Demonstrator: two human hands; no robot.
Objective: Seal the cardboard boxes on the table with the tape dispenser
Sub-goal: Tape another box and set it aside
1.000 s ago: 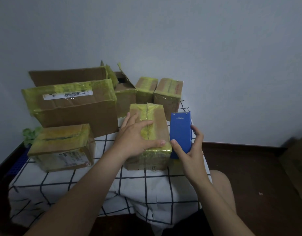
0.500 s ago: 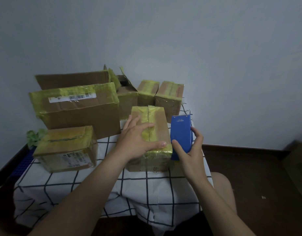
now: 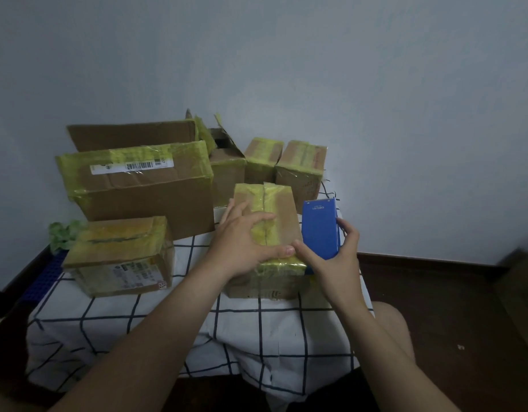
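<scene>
Nothing is moved: box is pinned by flat left hand, tape dispenser gripped by right hand; skewed tape is risked if box slips.

A plain pale wall fills the upper frame in dim light. Dark skirting meets a dark brown floor at right. A white grid-lined cloth covers the worktop, lower centre.
</scene>
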